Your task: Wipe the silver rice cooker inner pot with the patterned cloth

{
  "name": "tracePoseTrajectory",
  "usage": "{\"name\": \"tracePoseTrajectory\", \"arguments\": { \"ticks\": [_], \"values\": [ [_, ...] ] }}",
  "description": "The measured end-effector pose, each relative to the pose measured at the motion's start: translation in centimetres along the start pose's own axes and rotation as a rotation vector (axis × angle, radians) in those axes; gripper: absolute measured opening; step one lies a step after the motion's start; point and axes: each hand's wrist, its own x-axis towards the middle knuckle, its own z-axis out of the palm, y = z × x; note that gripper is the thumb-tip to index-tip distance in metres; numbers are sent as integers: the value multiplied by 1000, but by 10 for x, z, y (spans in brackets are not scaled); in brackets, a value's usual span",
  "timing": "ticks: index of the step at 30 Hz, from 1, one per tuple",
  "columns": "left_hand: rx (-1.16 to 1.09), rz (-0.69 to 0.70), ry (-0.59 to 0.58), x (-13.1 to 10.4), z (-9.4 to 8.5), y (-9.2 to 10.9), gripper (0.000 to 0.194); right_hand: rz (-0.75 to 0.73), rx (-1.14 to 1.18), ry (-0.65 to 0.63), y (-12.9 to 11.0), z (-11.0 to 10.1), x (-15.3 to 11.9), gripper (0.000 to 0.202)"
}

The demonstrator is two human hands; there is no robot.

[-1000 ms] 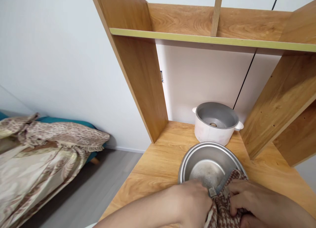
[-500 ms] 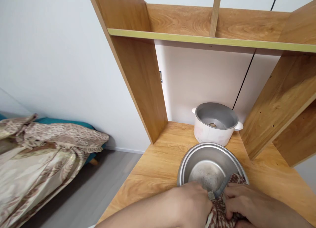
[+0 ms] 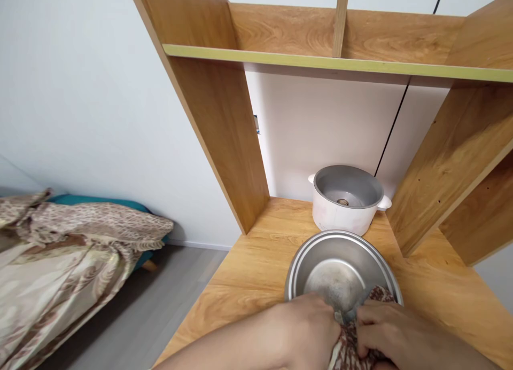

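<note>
A round, silver-grey metal pot [image 3: 334, 274] is seen between four and five o'clock in the view, set on the wooden tabletop [image 3: 256, 252] with its mouth upward. Its wide rim is ringed by ridged bands; its floor is marked by a pale, shiny area and duller, darker scuffing. Its six-o'clock side is hidden.

A patterned cloth [image 3: 348, 353] in reddish brown and cream is held bunched and creased, partly covered, toward five o'clock. Its upper end is brought across the pot's rim at four o'clock, though whether the metal is touched there cannot be clearly judged.
</note>
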Motion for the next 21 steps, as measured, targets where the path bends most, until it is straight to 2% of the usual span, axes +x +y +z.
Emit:
{"name": "tracePoseTrajectory", "arguments": {
  "ticks": [7, 12, 16, 21],
  "values": [
    [-34, -13, 16, -2, -3, 1, 26, 61, 16, -19, -10, -18, -10, 26],
    [-31, -22, -6, -4, -8, 3, 22, 51, 14, -42, -1, -29, -18, 26],
    [-58, -21, 8, -2, -7, 2, 18, 33, 28, -40, 6, -31, -19, 24],
    [-45, 14, 21, -3, -6, 3, 22, 92, 21, -36, -4, -25, -14, 28]
  ]
}}
